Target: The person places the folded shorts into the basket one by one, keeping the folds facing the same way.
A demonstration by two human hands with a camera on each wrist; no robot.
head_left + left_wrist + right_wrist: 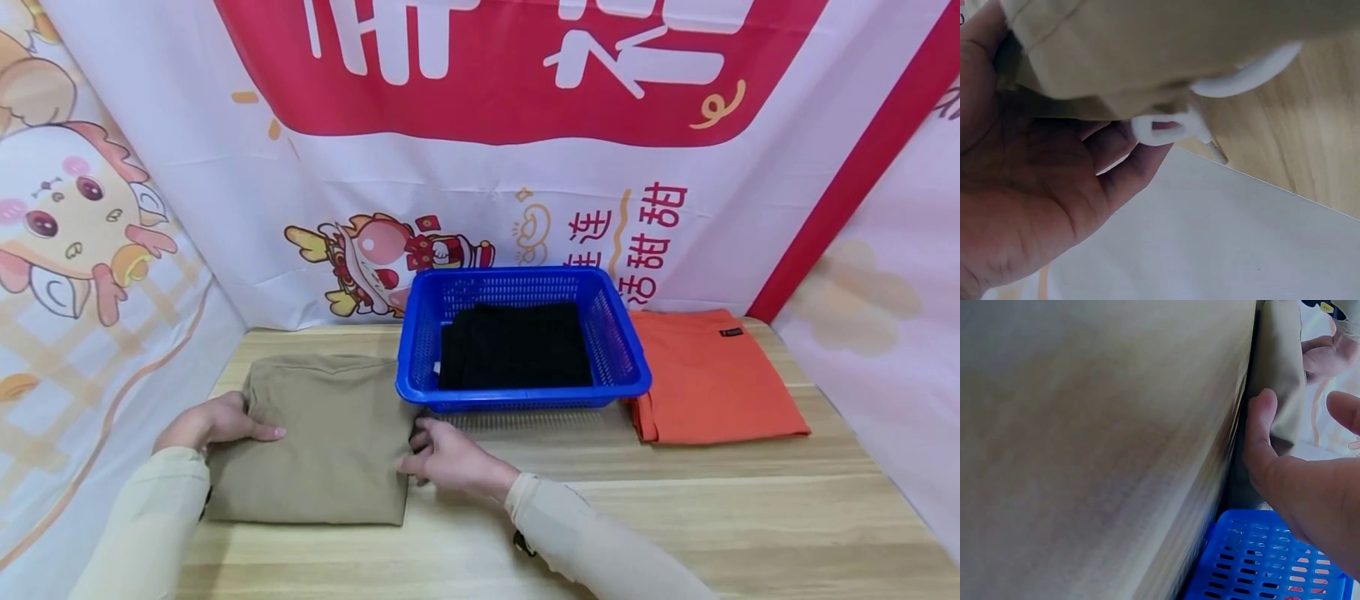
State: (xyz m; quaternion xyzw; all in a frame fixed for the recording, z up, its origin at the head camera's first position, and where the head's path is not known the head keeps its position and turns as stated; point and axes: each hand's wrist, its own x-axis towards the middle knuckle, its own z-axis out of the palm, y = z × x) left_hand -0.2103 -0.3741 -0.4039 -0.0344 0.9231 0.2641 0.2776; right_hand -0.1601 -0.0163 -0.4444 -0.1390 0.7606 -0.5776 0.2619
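A folded khaki garment (322, 450) lies at the left of the table, close to the blue basket. My left hand (225, 419) grips its left edge, thumb on top. In the left wrist view, the fingers (1129, 165) reach under the cloth, beside a white cord (1179, 128) with a metal tip. My right hand (453, 458) is at the garment's right edge. The right wrist view shows its thumb and a finger spread apart near the cloth (1279, 369); its other fingers are hidden there.
A blue perforated basket (517, 397) stands at the back middle with a folded black garment (517, 350) inside. A folded orange garment (720, 383) lies to its right. Printed cloth walls (375, 167) enclose the wooden table (675, 508) at the back and sides.
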